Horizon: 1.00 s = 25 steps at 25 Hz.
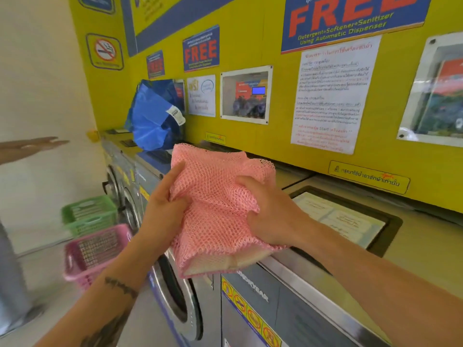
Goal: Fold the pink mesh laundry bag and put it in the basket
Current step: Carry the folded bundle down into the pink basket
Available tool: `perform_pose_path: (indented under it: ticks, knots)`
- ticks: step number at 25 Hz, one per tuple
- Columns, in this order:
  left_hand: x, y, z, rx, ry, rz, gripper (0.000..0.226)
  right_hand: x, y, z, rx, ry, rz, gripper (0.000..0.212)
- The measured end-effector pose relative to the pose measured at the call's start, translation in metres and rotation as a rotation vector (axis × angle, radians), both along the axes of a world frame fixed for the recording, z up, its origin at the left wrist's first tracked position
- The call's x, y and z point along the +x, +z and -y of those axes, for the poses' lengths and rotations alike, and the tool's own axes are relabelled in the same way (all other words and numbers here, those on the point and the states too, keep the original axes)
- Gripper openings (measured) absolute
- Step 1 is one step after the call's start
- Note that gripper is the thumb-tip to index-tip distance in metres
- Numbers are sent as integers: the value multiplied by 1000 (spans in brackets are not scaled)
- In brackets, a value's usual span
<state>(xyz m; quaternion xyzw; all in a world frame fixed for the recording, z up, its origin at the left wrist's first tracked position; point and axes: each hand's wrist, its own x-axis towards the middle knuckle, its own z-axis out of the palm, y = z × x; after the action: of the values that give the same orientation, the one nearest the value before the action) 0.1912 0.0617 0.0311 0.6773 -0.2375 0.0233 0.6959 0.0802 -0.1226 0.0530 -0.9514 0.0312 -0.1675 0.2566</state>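
The pink mesh laundry bag [218,209] is bunched and partly folded, held in the air in front of the washing machines. My left hand [165,204] grips its left edge, the thumb lying over the mesh. My right hand [270,216] grips its right side, fingers curled into the fabric. A pale lining shows at the bag's lower edge. On the floor at lower left stands a pink basket [92,251], with a green basket [87,214] just behind it.
A row of front-loading washing machines [180,296] runs along the yellow wall [275,121]. A blue bag [152,116] sits on top of a far machine. Another person's hand [32,146] reaches in from the left edge.
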Motion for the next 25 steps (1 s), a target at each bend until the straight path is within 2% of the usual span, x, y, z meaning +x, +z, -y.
perform_pose_path:
  ticks: [4, 7, 10, 14, 16, 19, 25]
  knots:
    - [-1, -14, -40, -11, 83, 30, 71, 16, -19, -42, -9, 42, 7, 76]
    - [10, -43, -80, -12, 122, -33, 66, 29, -47, -79, 25, 40, 10, 74]
    - [24, -95, -136, 39, 127, -74, 64, 50, -108, -129, 87, 17, -6, 73]
    - [48, -203, -231, 155, 107, -128, 65, 76, -239, -213, 293, 7, 14, 71]
    - [56, -253, -274, 242, 113, -218, 67, 80, -298, -255, 413, -16, -60, 71]
    - [57, -306, -328, 368, 75, -299, 69, 85, -363, -309, 461, -46, -196, 74]
    - [83, -383, -381, 498, 64, -444, 72, 113, -438, -357, 469, -55, -425, 72]
